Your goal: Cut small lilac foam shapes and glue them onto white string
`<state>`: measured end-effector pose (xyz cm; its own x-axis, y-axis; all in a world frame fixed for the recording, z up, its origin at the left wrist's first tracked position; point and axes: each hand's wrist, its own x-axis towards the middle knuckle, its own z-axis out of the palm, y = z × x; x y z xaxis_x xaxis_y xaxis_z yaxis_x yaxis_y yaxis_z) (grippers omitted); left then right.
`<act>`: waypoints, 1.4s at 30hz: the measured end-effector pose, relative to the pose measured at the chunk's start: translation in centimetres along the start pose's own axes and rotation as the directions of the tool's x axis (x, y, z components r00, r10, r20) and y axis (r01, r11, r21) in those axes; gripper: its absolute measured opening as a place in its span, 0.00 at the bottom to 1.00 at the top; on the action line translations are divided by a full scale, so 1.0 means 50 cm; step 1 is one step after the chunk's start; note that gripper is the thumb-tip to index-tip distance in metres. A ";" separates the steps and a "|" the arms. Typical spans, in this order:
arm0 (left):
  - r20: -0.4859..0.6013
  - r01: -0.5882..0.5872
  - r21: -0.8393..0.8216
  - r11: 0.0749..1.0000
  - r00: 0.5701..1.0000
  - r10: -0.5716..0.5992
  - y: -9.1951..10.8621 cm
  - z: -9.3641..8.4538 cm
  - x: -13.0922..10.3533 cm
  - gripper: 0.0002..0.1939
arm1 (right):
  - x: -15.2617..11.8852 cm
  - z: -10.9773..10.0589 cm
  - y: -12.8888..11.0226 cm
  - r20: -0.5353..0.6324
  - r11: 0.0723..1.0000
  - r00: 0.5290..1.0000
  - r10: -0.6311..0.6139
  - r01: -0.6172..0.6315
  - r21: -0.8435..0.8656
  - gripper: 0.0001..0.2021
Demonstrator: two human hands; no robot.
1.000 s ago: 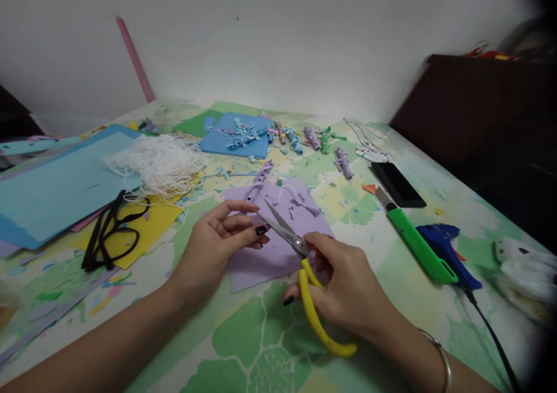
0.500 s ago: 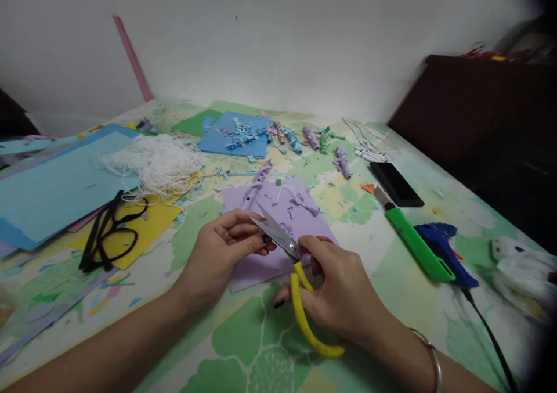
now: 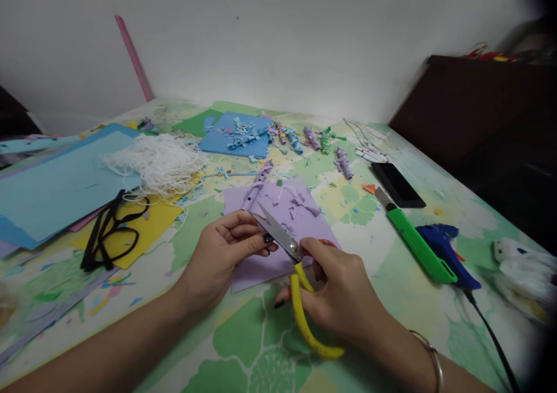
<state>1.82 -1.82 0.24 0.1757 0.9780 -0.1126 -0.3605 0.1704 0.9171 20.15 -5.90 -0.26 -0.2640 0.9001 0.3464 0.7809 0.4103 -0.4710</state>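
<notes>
My right hand [image 3: 337,285] grips a pair of scissors [image 3: 299,271] with yellow handles, its blades parted slightly and pointing up and left. The blade tips reach over the fingers of my left hand [image 3: 226,248], which are pinched together; what they hold, if anything, is too small to tell. Beneath both hands lies a purple sheet [image 3: 256,274] with small purple scraps and a short white string on it. A rolled purple strip [image 3: 260,184] rests on the sheet's upper left edge.
Black glasses [image 3: 111,233] and a white string pile [image 3: 156,163] lie left, beside blue sheets [image 3: 65,178]. Small decorated rolls [image 3: 343,163] sit behind. To the right are a green cutter [image 3: 420,245], a phone [image 3: 398,184] and a blue glue gun [image 3: 448,253] with a cord.
The view has shifted very slightly. Both hands and the scissors hold almost the same pose.
</notes>
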 end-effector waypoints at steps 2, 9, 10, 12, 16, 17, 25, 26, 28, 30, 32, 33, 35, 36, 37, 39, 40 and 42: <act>-0.007 -0.003 0.013 1.000 1.000 0.003 0.001 -0.003 0.000 0.09 | 0.000 -0.002 0.000 0.002 1.000 1.000 -0.003 0.003 -0.010 0.14; -0.043 -0.016 0.069 0.997 0.999 0.019 0.007 -0.014 0.002 0.12 | 0.000 -0.005 0.004 -0.011 1.000 1.000 -0.003 0.003 -0.006 0.14; -0.050 -0.019 0.081 0.997 0.999 0.023 0.008 -0.015 0.003 0.12 | 0.000 -0.006 0.005 -0.012 1.000 1.000 -0.003 0.003 -0.001 0.14; -0.062 -0.023 0.100 0.995 0.998 0.029 0.010 -0.015 0.004 0.12 | 0.000 -0.007 0.006 -0.016 1.000 1.000 -0.006 0.006 0.005 0.14; -0.076 -0.024 0.114 0.993 0.997 0.032 0.012 -0.016 0.006 0.11 | -0.001 -0.010 0.007 -0.028 1.000 0.999 -0.016 0.016 0.012 0.13; -0.078 -0.025 0.116 0.993 0.996 0.035 0.013 -0.017 0.006 0.11 | -0.001 -0.010 0.008 -0.025 1.000 1.000 -0.016 0.017 0.014 0.13; -0.072 -0.038 0.137 0.990 0.996 0.048 0.013 -0.023 0.011 0.10 | -0.002 -0.013 0.010 -0.012 0.999 1.000 0.009 -0.008 0.031 0.14; -0.076 -0.037 0.137 0.990 0.996 0.048 0.013 -0.023 0.012 0.10 | -0.002 -0.012 0.011 -0.015 0.999 1.000 0.011 -0.010 0.034 0.14; -0.080 -0.032 0.131 0.991 0.996 0.043 0.013 -0.024 0.014 0.10 | -0.002 -0.011 0.013 -0.016 0.999 1.000 0.017 -0.017 0.041 0.15; -0.084 -0.021 0.124 0.992 0.996 0.032 0.013 -0.025 0.015 0.11 | -0.002 -0.011 0.017 -0.011 0.998 0.999 0.030 -0.029 0.051 0.14; -0.088 -0.008 0.114 0.993 0.996 0.018 0.013 -0.026 0.015 0.12 | 0.000 -0.011 0.019 -0.007 0.997 0.999 0.050 -0.050 0.057 0.13; -0.088 -0.003 0.110 0.994 0.996 0.012 0.012 -0.026 0.015 0.12 | 0.001 -0.013 0.020 -0.010 0.996 0.998 0.065 -0.064 0.060 0.13; -0.085 -0.002 0.110 0.994 0.996 0.012 0.012 -0.026 0.016 0.12 | 0.003 -0.016 0.019 -0.013 0.994 0.995 0.095 -0.094 0.061 0.13; -0.080 -0.009 0.113 0.994 0.997 0.018 0.012 -0.026 0.016 0.12 | 0.004 -0.019 0.018 -0.007 0.993 0.995 0.104 -0.103 0.058 0.14; -0.072 -0.018 0.117 0.993 0.997 0.026 0.011 -0.025 0.016 0.12 | 0.005 -0.021 0.016 0.009 0.992 0.994 0.110 -0.111 0.054 0.14; -0.048 -0.030 0.123 0.992 0.998 0.036 0.010 -0.025 0.015 0.11 | 0.006 -0.023 0.012 0.058 0.992 0.991 0.119 -0.122 0.035 0.15; -0.033 -0.033 0.123 0.992 0.999 0.037 0.009 -0.025 0.015 0.11 | 0.006 -0.023 0.010 0.080 0.992 0.989 0.122 -0.124 0.022 0.15; -0.008 -0.034 0.119 0.992 0.999 0.036 0.007 -0.025 0.014 0.10 | 0.006 -0.023 0.009 0.112 0.992 0.985 0.129 -0.129 -0.009 0.15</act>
<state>0.69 -0.93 0.00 0.1554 0.9844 -0.0830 -0.2543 0.1211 0.9595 21.06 -5.64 0.54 -0.2226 0.9563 0.1894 0.8134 0.2893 -0.5047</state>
